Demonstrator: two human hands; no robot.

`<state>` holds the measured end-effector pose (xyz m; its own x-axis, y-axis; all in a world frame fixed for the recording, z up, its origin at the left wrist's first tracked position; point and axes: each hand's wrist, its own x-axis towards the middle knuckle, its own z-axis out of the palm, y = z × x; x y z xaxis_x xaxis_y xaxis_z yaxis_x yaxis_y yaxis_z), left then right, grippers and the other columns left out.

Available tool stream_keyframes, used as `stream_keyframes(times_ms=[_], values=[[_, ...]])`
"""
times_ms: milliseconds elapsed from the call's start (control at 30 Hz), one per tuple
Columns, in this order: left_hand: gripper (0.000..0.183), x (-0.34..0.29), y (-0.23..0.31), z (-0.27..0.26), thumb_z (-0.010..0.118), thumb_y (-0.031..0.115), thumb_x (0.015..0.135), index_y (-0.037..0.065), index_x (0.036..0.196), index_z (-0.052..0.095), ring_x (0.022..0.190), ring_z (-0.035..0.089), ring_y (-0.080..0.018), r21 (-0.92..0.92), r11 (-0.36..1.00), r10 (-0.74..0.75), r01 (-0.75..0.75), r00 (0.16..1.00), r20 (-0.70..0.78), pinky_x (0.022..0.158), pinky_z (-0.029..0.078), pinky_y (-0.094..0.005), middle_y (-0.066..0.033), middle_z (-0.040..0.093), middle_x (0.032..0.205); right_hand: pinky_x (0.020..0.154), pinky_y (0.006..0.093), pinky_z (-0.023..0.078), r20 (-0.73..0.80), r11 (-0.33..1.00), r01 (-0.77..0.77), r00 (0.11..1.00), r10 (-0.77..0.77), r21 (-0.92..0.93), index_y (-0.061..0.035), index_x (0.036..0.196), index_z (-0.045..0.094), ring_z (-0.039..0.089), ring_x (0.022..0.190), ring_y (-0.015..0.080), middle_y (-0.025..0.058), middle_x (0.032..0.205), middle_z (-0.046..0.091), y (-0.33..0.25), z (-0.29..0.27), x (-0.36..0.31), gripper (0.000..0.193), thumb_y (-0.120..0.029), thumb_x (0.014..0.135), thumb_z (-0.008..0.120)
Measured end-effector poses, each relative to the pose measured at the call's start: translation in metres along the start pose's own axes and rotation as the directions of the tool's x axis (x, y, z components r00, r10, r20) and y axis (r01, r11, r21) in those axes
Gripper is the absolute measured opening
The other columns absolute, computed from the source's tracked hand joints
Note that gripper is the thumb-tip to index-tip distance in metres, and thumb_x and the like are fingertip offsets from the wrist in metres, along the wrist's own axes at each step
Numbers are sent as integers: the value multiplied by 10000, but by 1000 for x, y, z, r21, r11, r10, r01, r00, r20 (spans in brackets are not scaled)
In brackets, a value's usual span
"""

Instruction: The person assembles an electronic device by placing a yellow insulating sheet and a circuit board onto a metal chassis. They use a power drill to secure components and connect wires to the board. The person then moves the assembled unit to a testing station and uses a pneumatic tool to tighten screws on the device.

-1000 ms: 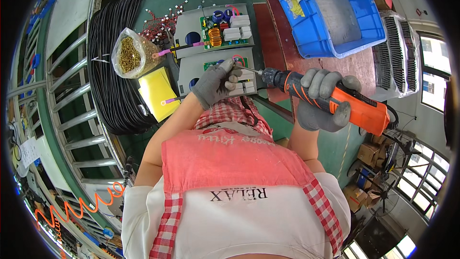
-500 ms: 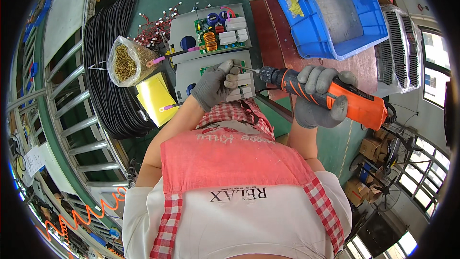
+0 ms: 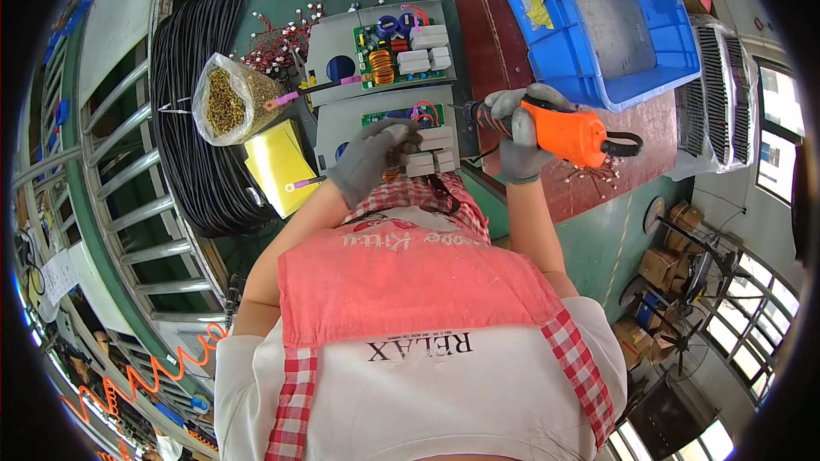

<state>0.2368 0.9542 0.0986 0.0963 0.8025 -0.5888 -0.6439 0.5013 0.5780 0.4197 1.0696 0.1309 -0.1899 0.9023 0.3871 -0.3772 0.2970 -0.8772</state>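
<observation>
My right hand (image 3: 523,141) is wrapped round an orange and black cordless screwdriver (image 3: 576,137), held to the right of the nearer grey metal plate (image 3: 342,118). A green circuit board (image 3: 434,111) with white block components lies on that plate. Over its left part rests my gloved left hand (image 3: 367,162), fingers curled together; whatever they may hold is hidden. The hand covers much of the board. Just beyond, a second plate carries a matching circuit board (image 3: 397,44) with a copper coil (image 3: 381,67) and blue capacitors. Both hands wear grey gloves.
Left of the plates are a bag of small brass-coloured screws (image 3: 225,102), yellow sheets (image 3: 278,166) and a thick coil of black cable (image 3: 184,162). Thin red wires (image 3: 286,44) lie behind. A blue crate (image 3: 564,60) stands at the right on a reddish board.
The screwdriver has swung away from the board to the right, its tip no longer at my left fingers. My left hand has shifted slightly left and lower over the board.
</observation>
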Motion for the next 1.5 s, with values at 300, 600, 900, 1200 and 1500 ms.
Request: stream_keyframes(times_ms=[300,600,900,1200,1500], values=[[327,-1,-4,-29,398,48,925,-84,1219,457,995,590,-254,-213,972,76,-97,992,-105,865,512,-328,-207,571,1122,703,429,516,-13,999,-15,1000,16,49,-35,1094,465,572,683,200,95,759,569,17,-2,-3,295,-56,816,565],[239,6,1,-19,483,132,960,-48,1115,506,763,592,-154,-136,980,117,-143,976,-184,616,505,-219,-155,609,978,651,287,521,231,968,-251,943,239,23,-26,985,466,613,692,136,56,733,583,25,4,6,284,112,754,557],[233,5,-10,-34,535,188,946,-22,1040,573,613,554,-95,-136,985,75,-107,972,-222,502,443,-190,-88,639,857,658,299,518,292,927,-374,892,346,43,-19,1017,477,587,672,138,73,739,577,12,12,28,279,56,769,578],[261,-9,6,-19,491,193,965,-8,1126,531,707,563,-71,-473,861,159,-185,983,-95,569,488,-157,-78,613,932,633,379,441,315,885,-67,944,-92,461,-113,1201,476,484,597,168,48,739,516,-62,40,51,403,-271,839,559],[228,3,4,-26,541,267,939,41,949,517,545,408,-19,-767,642,154,-6,981,121,413,355,-127,-1,518,727,637,372,454,393,877,-82,911,-127,473,-117,1224,471,502,602,160,49,745,529,-59,58,54,416,-276,851,562]])
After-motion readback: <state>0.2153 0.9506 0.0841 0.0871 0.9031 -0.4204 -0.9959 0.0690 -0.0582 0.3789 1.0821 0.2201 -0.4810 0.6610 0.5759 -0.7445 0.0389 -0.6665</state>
